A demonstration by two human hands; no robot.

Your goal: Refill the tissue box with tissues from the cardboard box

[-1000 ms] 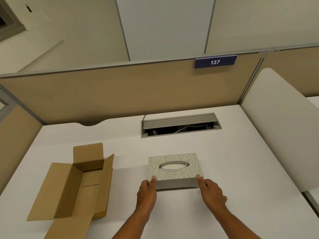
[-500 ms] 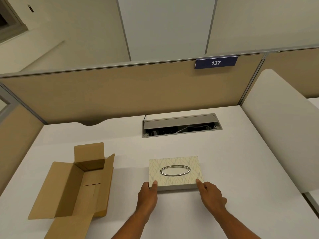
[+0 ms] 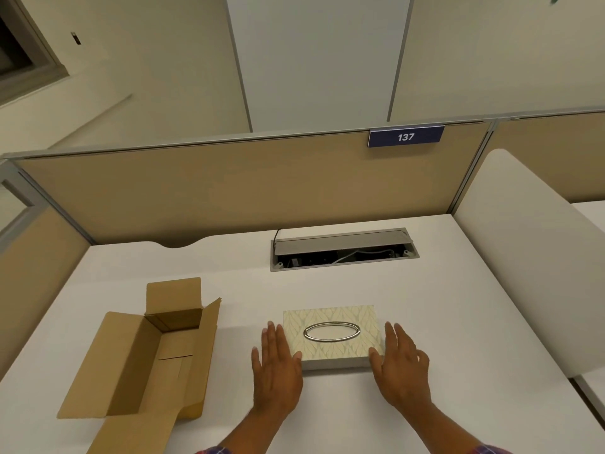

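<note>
The tissue box [image 3: 366, 322], cream with a leaf pattern and a metal oval ring round its slot, lies flat on the white desk [image 3: 458, 322] in front of me. No tissue shows in the slot. My left hand [image 3: 276, 365] rests against its left side, fingers straight and spread, thumb at the front corner. My right hand [image 3: 401, 368] mirrors it on the right side. The brown cardboard box [image 3: 131, 365] lies to the left with its flaps open. The part of its inside that I see holds no tissues.
An open cable hatch [image 3: 342, 249] with wires sits in the desk behind the tissue box. A tan partition [image 3: 229, 191] with a sign reading 137 [image 3: 406, 136] closes the back. A white rounded side panel [image 3: 523, 257] bounds the right.
Both hands have left the front corners of the tissue box and slid forward along its sides, fingers now stretched out. The box has come slightly nearer and lies flatter.
</note>
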